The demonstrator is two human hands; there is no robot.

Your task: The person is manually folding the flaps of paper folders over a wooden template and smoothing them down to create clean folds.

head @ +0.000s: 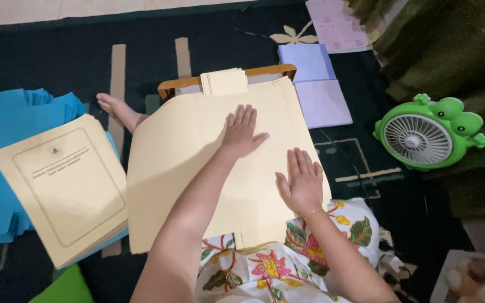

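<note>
A large cream paper folder sheet [186, 168] lies spread over a small wooden table [169, 87] in front of me. My left hand [241, 132] presses flat on its upper middle, fingers apart. Flat on the sheet's right side rests my right hand [301, 182], fingers together, a thin bracelet at the wrist. Neither hand grips anything. A small stack of cream paper pieces [224, 82] sits at the table's far edge.
A stack of printed cream folders [68, 185] lies at left on blue paper sheets [7, 134]. Lilac paper stacks [318, 90] lie beyond the table. A green frog-shaped fan [425, 134] stands at right. A bare foot [116, 109] rests on the dark carpet.
</note>
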